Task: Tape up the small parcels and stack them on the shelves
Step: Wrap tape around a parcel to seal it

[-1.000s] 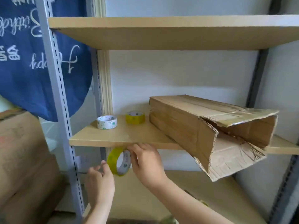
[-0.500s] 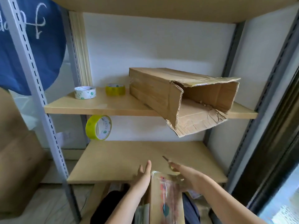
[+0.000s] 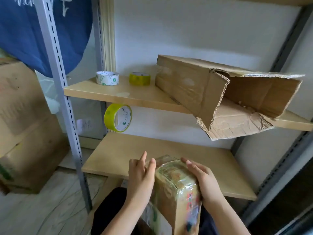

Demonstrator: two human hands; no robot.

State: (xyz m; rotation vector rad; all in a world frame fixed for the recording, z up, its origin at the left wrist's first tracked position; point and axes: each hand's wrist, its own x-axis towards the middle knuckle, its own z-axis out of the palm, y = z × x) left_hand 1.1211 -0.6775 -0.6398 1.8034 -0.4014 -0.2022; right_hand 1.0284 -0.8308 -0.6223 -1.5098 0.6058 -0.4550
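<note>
A small cardboard parcel [image 3: 174, 185] wrapped in clear tape stands on end, low in the view, in front of the lower shelf [image 3: 118, 150]. My left hand [image 3: 140, 178] presses flat against its left side with the fingers pointing up. My right hand [image 3: 203, 180] curls over its top right edge. A yellow tape roll [image 3: 118, 117] hangs from the front edge of the middle shelf [image 3: 94, 92]. On that shelf lie a white tape roll [image 3: 107, 78] and another yellow tape roll [image 3: 139, 78].
A large torn open carton [image 3: 194, 85] lies on the middle shelf and overhangs its front edge on the right. Grey slotted uprights [image 3: 62, 92] frame the rack. Big cardboard boxes [image 3: 25, 133] stand on the floor at left, under a blue cloth [image 3: 33, 31].
Both hands left the yellow tape roll hanging under the middle shelf, dropped down and took up the small parcel. The view tilted downward.
</note>
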